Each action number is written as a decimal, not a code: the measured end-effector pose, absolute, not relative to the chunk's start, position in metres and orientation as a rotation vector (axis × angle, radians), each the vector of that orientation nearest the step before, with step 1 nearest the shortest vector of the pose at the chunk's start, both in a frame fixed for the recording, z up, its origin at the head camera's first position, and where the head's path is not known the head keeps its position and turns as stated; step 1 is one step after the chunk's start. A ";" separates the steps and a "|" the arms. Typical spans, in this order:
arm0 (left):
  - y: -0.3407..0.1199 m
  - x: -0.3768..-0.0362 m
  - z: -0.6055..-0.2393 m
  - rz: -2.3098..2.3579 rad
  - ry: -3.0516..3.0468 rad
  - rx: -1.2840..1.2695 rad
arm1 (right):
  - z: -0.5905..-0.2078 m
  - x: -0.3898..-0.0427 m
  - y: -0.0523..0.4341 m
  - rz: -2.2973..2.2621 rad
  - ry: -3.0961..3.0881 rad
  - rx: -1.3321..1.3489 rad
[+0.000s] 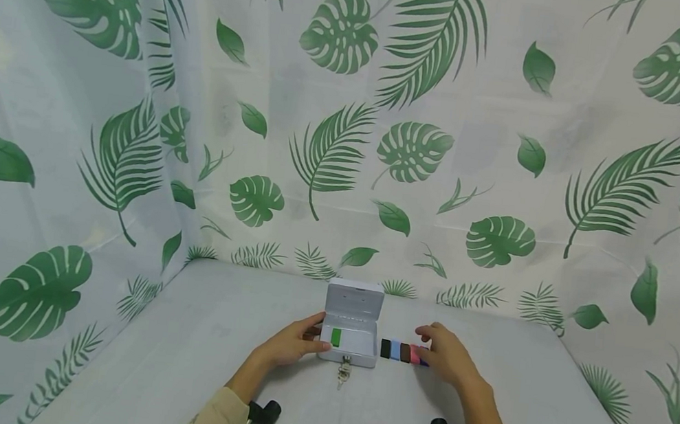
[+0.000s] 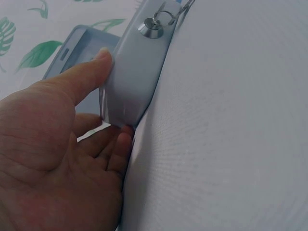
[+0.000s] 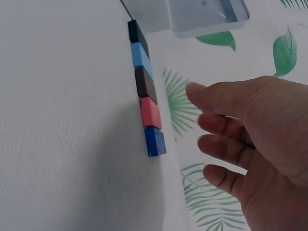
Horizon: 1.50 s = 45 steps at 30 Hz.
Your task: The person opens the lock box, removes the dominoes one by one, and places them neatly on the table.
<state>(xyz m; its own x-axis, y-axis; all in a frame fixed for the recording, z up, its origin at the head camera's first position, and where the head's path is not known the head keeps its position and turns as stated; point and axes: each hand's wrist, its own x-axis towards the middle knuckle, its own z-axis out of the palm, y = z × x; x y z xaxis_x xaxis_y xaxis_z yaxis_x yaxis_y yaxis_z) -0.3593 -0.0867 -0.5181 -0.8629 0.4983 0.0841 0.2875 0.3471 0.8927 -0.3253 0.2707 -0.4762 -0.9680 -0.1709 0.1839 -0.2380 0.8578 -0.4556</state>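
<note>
A light grey cash box [image 1: 364,360] stands with its lid raised, and a green block [image 1: 336,337] lies inside at the left. Keys [image 1: 344,373] hang from its front lock. My left hand [image 1: 291,342] grips the box's left side, thumb on the upper edge and fingers against the outer wall. To the right of the box is a row of blocks: black [image 3: 138,37], light blue [image 3: 142,59], brown [image 3: 145,84], pink [image 3: 151,113] and dark blue [image 3: 155,142]. Above the row's right end my right hand [image 1: 448,355] hovers, fingers loosely bent, holding nothing.
A white cloth [image 1: 216,323] covers the table. Behind and at the sides hang white curtains [image 1: 334,149] printed with green leaves. Dark wrist cameras [image 1: 265,413] are worn over beige sleeves [image 1: 217,420].
</note>
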 end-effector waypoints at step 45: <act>-0.087 -0.361 -0.519 1.532 2.388 0.711 | -0.462 -0.328 0.241 0.824 -2.800 0.358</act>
<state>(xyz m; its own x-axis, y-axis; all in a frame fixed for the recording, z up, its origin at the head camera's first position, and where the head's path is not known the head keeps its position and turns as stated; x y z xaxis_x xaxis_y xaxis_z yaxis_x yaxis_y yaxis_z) -0.3611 -0.0874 -0.5192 -0.8597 0.5050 0.0764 0.2799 0.3408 0.8975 -0.3277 0.2406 -0.4622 -0.9505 -0.1734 0.2578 -0.2854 0.8153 -0.5038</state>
